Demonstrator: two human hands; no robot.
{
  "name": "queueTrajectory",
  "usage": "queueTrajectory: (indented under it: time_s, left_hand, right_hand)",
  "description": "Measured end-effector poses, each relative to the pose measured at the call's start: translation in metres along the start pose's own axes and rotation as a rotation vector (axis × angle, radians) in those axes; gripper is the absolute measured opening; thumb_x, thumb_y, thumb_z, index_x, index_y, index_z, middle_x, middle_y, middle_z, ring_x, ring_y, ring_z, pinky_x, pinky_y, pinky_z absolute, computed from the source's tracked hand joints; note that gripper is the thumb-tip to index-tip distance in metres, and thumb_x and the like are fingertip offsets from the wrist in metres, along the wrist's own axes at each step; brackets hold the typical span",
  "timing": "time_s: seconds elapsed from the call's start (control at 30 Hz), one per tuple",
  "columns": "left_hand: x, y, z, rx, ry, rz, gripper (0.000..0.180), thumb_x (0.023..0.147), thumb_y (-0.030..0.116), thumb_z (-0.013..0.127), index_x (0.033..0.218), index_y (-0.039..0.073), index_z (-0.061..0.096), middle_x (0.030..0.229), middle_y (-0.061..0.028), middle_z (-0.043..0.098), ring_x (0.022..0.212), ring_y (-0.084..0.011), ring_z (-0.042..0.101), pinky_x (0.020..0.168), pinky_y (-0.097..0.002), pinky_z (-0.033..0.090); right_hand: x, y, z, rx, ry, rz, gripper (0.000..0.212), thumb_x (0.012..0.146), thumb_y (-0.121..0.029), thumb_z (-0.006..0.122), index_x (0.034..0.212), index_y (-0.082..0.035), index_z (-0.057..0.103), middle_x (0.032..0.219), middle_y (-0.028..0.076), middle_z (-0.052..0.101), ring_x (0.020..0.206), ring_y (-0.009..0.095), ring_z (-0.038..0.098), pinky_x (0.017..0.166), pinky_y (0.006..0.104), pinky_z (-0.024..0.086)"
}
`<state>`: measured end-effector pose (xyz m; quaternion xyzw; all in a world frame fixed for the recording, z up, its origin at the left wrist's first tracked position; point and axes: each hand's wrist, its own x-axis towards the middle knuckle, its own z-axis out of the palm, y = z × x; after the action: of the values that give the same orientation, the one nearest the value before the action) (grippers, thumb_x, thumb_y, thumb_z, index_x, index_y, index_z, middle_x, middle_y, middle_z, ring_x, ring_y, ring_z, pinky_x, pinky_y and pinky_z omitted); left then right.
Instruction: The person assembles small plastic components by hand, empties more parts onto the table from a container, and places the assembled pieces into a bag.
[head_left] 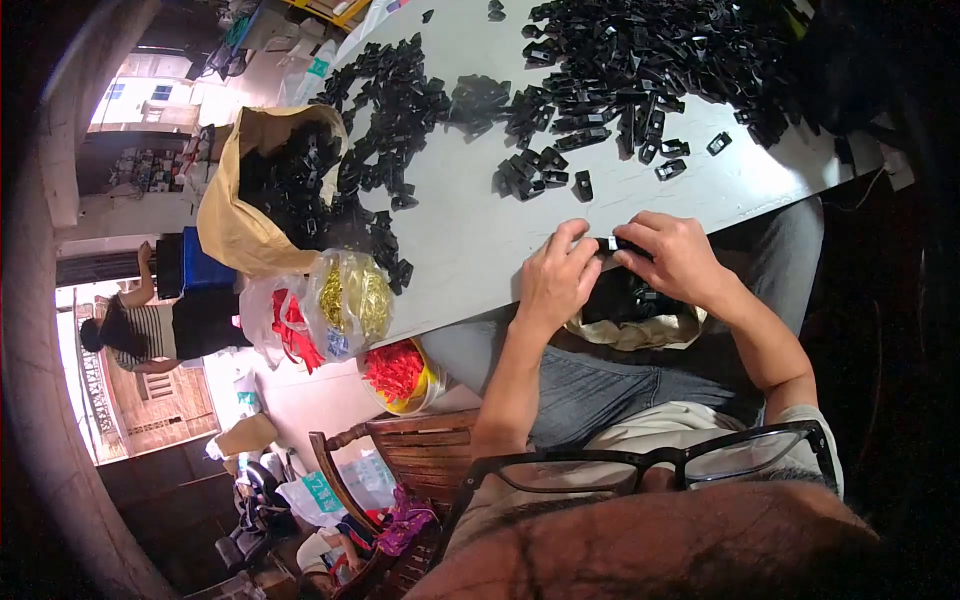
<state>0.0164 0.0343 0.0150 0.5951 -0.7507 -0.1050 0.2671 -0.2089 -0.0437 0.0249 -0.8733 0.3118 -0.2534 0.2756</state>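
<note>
At the near edge of the table, my left hand (558, 278) and my right hand (678, 257) meet fingertip to fingertip. Pinched between them is a small black plastic piece (606, 244) with a pale spot; the fingers cover most of it. Just below, a tan sack (640, 335) with black pieces inside sits open at my lap, partly behind my hands. Beyond my fingers, several loose black plastic pieces (583, 186) lie on the white tabletop (450, 240). A large heap of similar black pieces (640, 60) covers the far side.
At the table's left stands a tan sack (225, 215) of black pieces. Clear bags hold red strips (295, 335) and gold strips (350, 295). A yellow bucket (430, 385) with red strips is beside a wooden chair (420, 450). Another person (145, 335) stands farther left.
</note>
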Motion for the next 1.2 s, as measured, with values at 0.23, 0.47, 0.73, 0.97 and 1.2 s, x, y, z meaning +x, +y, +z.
queueTrajectory:
  time_s: [0.23, 0.47, 0.73, 0.97, 1.2]
  left_hand:
    - [0.012, 0.011, 0.001, -0.092, 0.036, -0.043, 0.021, 0.089, 0.017, 0.080, 0.106, 0.010, 0.073, 0.113, -0.0059, 0.070, 0.091, -0.0315, 0.073, 0.074, -0.0438, 0.059]
    - [0.001, -0.004, -0.001, -0.174, 0.012, -0.129, 0.024, 0.090, 0.018, 0.083, 0.112, 0.010, 0.078, 0.108, -0.0057, 0.070, 0.080, -0.0263, 0.073, 0.070, -0.0386, 0.059]
    - [0.001, -0.008, -0.001, -0.326, -0.037, -0.129, 0.022, 0.089, 0.014, 0.083, 0.109, 0.006, 0.078, 0.106, -0.0051, 0.070, 0.074, -0.0180, 0.070, 0.068, -0.0330, 0.057]
    - [-0.005, -0.005, -0.001, -0.233, 0.009, -0.093, 0.025, 0.087, 0.014, 0.085, 0.109, 0.007, 0.075, 0.102, -0.0058, 0.069, 0.077, -0.0209, 0.069, 0.071, -0.0346, 0.057]
    - [-0.011, -0.005, -0.005, -0.268, -0.005, -0.127, 0.024, 0.088, 0.016, 0.085, 0.108, 0.007, 0.075, 0.103, -0.0060, 0.068, 0.078, -0.0212, 0.069, 0.071, -0.0343, 0.057]
  right_hand:
    - [0.004, 0.010, 0.014, -0.113, 0.154, -0.054, 0.024, 0.093, -0.021, 0.078, 0.113, -0.008, 0.074, 0.099, 0.009, 0.071, 0.089, 0.032, 0.073, 0.072, 0.0442, 0.059]
    - [0.006, 0.016, -0.017, -0.046, 0.002, -0.075, 0.025, 0.092, -0.021, 0.079, 0.113, -0.009, 0.077, 0.100, 0.009, 0.071, 0.089, 0.031, 0.072, 0.074, 0.0439, 0.059]
    - [0.007, 0.017, 0.002, -0.042, -0.131, -0.101, 0.026, 0.090, -0.023, 0.081, 0.113, -0.011, 0.078, 0.088, 0.009, 0.065, 0.082, 0.032, 0.071, 0.068, 0.0467, 0.057]
    - [0.013, 0.014, -0.004, -0.197, 0.114, -0.089, 0.037, 0.085, -0.026, 0.085, 0.117, -0.009, 0.077, 0.102, 0.009, 0.068, 0.094, 0.032, 0.068, 0.077, 0.0445, 0.058]
    - [0.017, 0.066, -0.015, -0.493, 0.301, -0.078, 0.028, 0.088, -0.017, 0.076, 0.116, -0.009, 0.074, 0.136, 0.013, 0.064, 0.132, 0.036, 0.058, 0.106, 0.0462, 0.053]
